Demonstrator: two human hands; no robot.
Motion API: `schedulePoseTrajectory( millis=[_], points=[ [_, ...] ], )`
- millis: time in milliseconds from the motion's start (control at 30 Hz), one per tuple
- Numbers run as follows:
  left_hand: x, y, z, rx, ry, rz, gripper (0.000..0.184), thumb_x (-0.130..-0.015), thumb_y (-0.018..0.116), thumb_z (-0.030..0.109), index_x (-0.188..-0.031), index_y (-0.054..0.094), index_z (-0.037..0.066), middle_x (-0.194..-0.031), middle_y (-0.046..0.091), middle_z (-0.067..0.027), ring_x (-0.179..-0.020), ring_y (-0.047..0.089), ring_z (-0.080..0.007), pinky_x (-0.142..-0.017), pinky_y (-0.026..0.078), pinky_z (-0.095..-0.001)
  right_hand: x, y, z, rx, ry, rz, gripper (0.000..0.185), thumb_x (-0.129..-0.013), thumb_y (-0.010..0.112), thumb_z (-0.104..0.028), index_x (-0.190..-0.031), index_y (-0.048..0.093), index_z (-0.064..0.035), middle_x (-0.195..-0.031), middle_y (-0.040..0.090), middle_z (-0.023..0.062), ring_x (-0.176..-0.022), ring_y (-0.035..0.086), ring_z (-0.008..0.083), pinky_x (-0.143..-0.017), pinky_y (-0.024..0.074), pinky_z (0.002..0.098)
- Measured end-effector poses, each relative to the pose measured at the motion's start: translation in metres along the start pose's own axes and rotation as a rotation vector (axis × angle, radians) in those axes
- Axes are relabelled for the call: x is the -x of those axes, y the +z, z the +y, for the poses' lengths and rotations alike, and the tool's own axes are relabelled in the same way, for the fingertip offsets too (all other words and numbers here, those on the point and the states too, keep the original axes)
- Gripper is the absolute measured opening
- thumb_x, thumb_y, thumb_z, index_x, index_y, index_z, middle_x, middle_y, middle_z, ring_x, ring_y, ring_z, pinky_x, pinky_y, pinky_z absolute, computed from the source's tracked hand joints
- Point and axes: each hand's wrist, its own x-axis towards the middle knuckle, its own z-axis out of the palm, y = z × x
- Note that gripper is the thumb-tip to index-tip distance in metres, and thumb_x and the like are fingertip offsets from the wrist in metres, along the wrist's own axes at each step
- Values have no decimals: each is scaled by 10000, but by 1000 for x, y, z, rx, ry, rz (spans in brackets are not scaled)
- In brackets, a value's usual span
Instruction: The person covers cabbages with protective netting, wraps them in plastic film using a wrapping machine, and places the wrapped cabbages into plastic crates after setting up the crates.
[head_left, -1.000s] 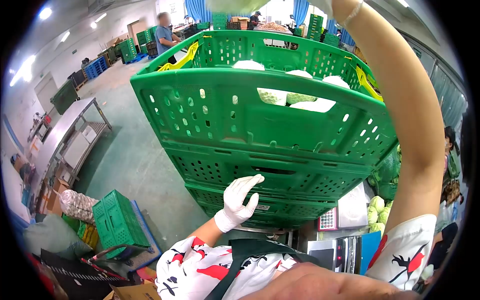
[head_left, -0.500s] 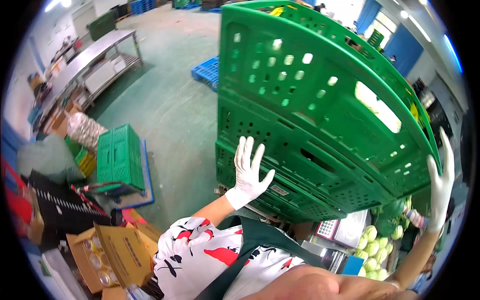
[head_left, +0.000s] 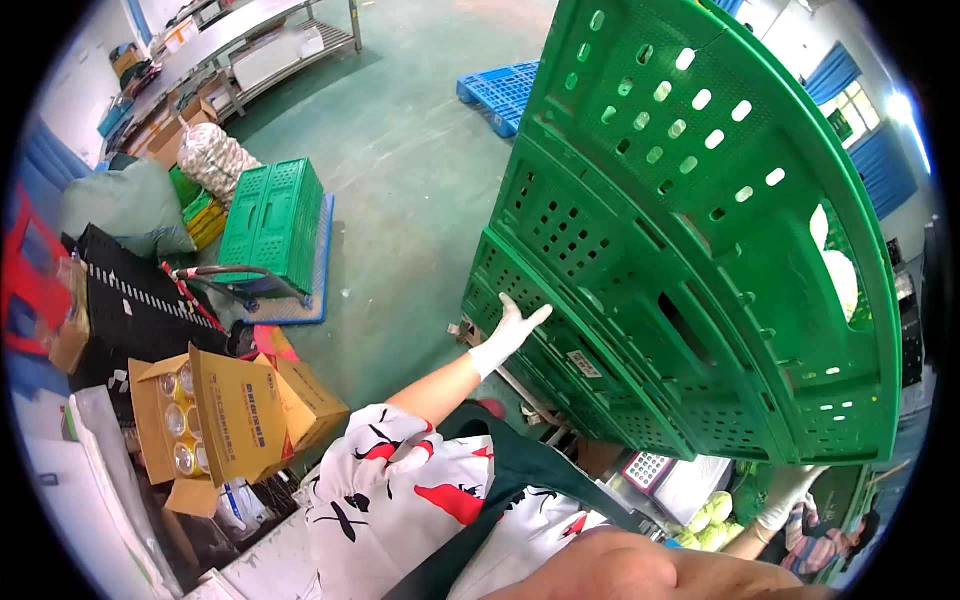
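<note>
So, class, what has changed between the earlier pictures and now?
The right hand has come down from above the top crate to near the stack's lower right edge. The left hand is lower in front of the stack. The view swung left and down. Any new grip is unclear. The crates remain stacked, the scale beside them.

Our stack of green plastic crates (head_left: 640,290)
We see perforated walls, set one atop another right before us; through the top crate's (head_left: 700,235) long handle opening shows pale produce (head_left: 840,282), its kind unclear.
</note>
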Motion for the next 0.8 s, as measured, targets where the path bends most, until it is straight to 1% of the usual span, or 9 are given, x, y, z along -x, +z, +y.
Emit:
schedulePoseTrajectory(
  millis=[67,167,233,467,533,667,700,733,800],
  points=[
    [-3,0,7,23,-10,-31,1346,-874,641,634,-1396,-371,-83,-1605,137,-285,-1462,290,-345,-1060,452,-478,-1,-22,-34,-896,215,-24,589,-1054,346,-441,-1508,339,-66,-1507,408,177,-1301,476,352,-1145,348,523],
    [1,-1,24,151,7,-91,1320,-910,641,563,-1344,-420,-91,-1590,182,-290,-1441,334,-338,-1034,494,-447,1,-47,-50,-2439,754,320,647,-1044,323,-519,-1504,348,-65,-1497,420,170,-1275,500,351,-1114,397,502],
    [-6,-1,29,164,5,-91,1305,-917,648,533,-1350,-415,-88,-1589,184,-285,-1442,332,-334,-1025,506,-428,-4,-146,-19,-3043,1123,267,659,-1040,321,-533,-1506,345,-69,-1497,419,171,-1278,498,342,-1108,410,485],
    [-26,-1,54,225,68,-133,1339,-878,676,577,-1401,-386,-49,-1583,258,-236,-1408,405,-301,-1003,521,-418,27,-163,-24,-2729,1117,556,672,-1047,346,-489,-1562,214,-76,-1579,293,147,-1359,431,319,-1168,353,473],
    [-18,-2,68,200,44,-112,1344,-853,692,601,-1445,-335,-34,-1593,228,-241,-1412,394,-308,-1005,520,-415,49,-193,-6,-2910,1283,547,713,-1047,412,-431,-1567,133,-31,-1614,195,186,-1399,373,328,-1184,328,491],
    [-68,13,66,235,38,-71,1274,-846,683,623,-1530,-185,-12,-1612,181,-241,-1449,323,-312,-1082,451,-442,31,-128,-77,-2433,921,653,569,-1022,558,-295,-1431,420,75,-1425,496,236,-1227,542,312,-1086,426,392],
    [-61,18,66,216,33,-22,1192,-864,675,594,-1560,-82,-9,-1618,182,-235,-1464,298,-318,-1144,363,-446,38,-176,-51,-2512,1122,538,521,-1000,614,-310,-1308,540,104,-1262,617,203,-1062,602,271,-976,476,354],
    [-62,22,52,164,70,4,1160,-869,674,580,-1564,-44,-10,-1618,184,-236,-1467,293,-320,-1154,342,-440,45,-189,-45,-2448,1161,587,538,-984,641,-346,-1270,568,103,-1230,622,164,-979,587,226,-897,493,358],
    [-63,29,20,66,142,67,1098,-881,672,552,-1573,33,-11,-1619,187,-239,-1473,284,-324,-1174,298,-430,55,-194,-40,-2440,1197,599,574,-986,631,-375,-1273,551,116,-1219,627,168,-973,587,225,-896,495,361]
  ],
)
